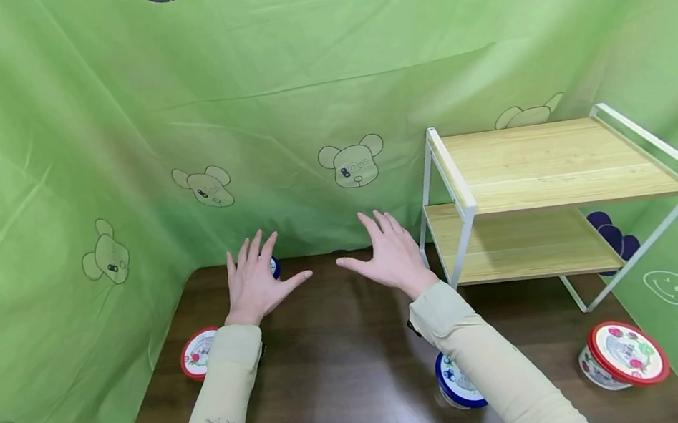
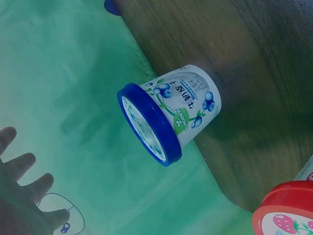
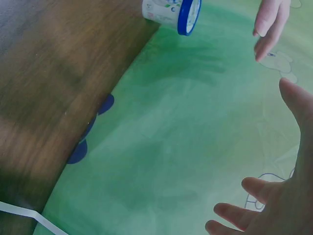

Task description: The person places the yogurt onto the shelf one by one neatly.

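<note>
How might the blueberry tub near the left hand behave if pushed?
The blueberry tub narrows toward its base, so a high push could tip it. Its smooth-looking round wall may turn under uneven contact. The blue lid appears seated, so it should probably stay on.

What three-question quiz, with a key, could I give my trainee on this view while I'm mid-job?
1. Short answer: in the head view, what does the left hand hold?
2. Multiple choice: in the left wrist view, what colour is the lid of the central tub? (a) red (b) blue (c) green
3. True or false: in the head view, the two-tier shelf stands to the right of the right hand.

Key: 1. Nothing. 2. b. 3. True.
</note>
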{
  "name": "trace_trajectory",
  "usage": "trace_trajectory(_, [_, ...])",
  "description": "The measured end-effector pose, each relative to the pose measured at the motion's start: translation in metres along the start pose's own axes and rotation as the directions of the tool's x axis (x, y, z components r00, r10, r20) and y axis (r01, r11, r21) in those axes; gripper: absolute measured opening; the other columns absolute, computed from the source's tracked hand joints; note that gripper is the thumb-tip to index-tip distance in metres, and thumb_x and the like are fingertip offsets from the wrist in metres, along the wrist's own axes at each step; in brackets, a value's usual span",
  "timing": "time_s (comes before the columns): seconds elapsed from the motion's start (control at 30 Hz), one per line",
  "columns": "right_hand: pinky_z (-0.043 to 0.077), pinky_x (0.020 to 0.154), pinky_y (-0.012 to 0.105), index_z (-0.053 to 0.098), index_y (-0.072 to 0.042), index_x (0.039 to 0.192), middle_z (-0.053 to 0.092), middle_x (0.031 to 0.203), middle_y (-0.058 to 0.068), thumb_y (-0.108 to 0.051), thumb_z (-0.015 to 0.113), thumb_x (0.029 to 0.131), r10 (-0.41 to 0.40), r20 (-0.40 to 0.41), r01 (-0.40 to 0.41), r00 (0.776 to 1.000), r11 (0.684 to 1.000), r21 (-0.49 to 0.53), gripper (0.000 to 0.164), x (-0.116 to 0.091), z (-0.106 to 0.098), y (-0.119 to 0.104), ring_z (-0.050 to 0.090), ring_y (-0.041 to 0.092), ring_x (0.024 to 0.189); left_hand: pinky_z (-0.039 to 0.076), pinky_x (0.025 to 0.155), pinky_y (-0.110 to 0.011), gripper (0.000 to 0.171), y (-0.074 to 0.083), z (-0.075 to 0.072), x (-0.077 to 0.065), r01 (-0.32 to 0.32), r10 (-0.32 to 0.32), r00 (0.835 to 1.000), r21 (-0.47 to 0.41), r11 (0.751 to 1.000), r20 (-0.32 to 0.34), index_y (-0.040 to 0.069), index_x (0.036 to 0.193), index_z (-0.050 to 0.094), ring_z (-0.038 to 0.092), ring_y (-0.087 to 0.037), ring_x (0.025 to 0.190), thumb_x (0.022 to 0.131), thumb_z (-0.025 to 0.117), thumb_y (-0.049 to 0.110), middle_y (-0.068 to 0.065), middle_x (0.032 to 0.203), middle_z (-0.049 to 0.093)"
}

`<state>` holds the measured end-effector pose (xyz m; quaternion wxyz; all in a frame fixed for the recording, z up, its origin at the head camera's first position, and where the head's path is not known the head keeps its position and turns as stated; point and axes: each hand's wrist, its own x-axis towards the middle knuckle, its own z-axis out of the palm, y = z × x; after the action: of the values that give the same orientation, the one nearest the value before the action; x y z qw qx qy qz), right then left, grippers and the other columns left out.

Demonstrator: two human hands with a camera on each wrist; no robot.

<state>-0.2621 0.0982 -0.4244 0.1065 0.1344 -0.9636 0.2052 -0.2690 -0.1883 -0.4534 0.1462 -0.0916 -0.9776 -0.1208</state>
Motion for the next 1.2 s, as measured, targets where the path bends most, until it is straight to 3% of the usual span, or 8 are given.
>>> trace_trajectory(0.43, [0.037,0.111,0.051,0.043,-0.014,0.154,0.044,0.153,0.012,-0.082,0.056,0.082,-0.013,-0.086,0.021,0.996,0.995,0.094,0.100,-0.006,-0.011,-0.001,0.037,0.031,0.142,0.007,0.118,-0.065,0.114,-0.002,-0.001,-0.004,-0.002,0.001,1.000,-0.025,1.000,-0.028,0.019,0.159,0.037,0.030,-0.039,0.145,0.074,0.047,0.095,-0.015,0.160,0.035])
trace_trajectory(0.7, [0.042,0.107,0.048,0.052,-0.013,0.147,0.051,0.146,0.009,-0.079,0.059,0.084,-0.064,-0.164,0.084,0.984,0.989,0.119,0.092,-0.014,-0.020,-0.003,0.043,0.028,0.136,0.011,0.119,-0.062,0.110,-0.007,0.003,-0.012,-0.004,0.002,0.999,-0.049,0.999,-0.038,0.016,0.156,0.042,0.033,-0.038,0.143,0.076,0.051,0.091,-0.017,0.155,0.040])
trace_trajectory(0.97, [0.044,0.105,0.044,0.056,-0.014,0.144,0.055,0.142,0.003,-0.076,0.062,0.085,-0.092,-0.244,0.138,0.966,0.974,0.180,0.085,-0.023,-0.030,-0.007,0.048,0.023,0.132,0.034,0.107,-0.063,0.107,-0.008,0.008,-0.019,0.030,-0.034,0.999,-0.108,0.994,-0.030,0.018,0.158,0.038,0.037,-0.040,0.139,0.077,0.058,0.086,-0.015,0.157,0.038])
trace_trajectory(1.2, [0.044,0.104,0.043,0.059,-0.015,0.140,0.059,0.137,0.001,-0.068,0.069,0.085,-0.122,-0.333,0.200,0.935,0.957,0.211,0.077,-0.034,-0.037,-0.008,0.052,0.022,0.127,0.038,0.103,-0.063,0.107,-0.011,0.015,-0.023,0.041,-0.044,0.999,-0.114,0.993,-0.022,0.018,0.158,0.038,0.040,-0.041,0.136,0.078,0.057,0.086,-0.015,0.156,0.039])
